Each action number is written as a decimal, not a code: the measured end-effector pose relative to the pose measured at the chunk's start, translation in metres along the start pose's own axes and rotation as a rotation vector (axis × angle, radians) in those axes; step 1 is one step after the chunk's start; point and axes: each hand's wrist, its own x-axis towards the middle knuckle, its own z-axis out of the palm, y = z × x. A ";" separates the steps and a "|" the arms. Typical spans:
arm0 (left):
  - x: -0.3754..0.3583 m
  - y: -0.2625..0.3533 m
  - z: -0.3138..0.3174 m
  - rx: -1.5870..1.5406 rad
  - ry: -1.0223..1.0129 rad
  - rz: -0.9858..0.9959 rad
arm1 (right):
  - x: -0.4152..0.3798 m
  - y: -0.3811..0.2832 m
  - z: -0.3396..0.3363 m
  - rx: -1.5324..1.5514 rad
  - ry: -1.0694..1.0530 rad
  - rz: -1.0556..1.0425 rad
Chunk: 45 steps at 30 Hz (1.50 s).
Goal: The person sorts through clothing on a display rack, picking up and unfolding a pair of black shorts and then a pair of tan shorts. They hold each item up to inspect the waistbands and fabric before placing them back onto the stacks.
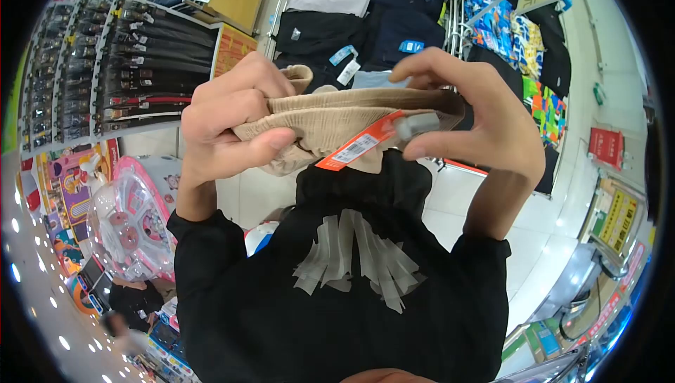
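Both hands hold up a beige garment with a gathered elastic waistband, probably trousers or shorts; its lower part is bunched and mostly hidden. At its left end my left hand is closed, the thumb pressing the waistband against bent fingers. My right hand curves round the other end, thumb below and fingers above, their tips apart. Near that thumb, a grey plastic security tag sits on the waistband. An orange price label with a barcode hangs at the front of the cloth.
Folded dark clothes lie on a display ahead, with bright patterned garments to its right. Belts hang on a rack at left. Below them stands a boxed pink toy. Pale floor tiles show at right.
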 end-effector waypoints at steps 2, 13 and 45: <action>0.007 0.000 0.005 0.087 0.038 -0.039 | -0.010 0.018 -0.017 -0.037 -0.026 0.025; 0.015 0.003 0.010 0.555 -0.482 -0.434 | -0.018 0.056 -0.054 0.047 0.301 -0.014; -0.008 0.001 -0.012 0.102 0.679 -0.456 | -0.001 0.124 -0.040 0.441 0.591 -0.085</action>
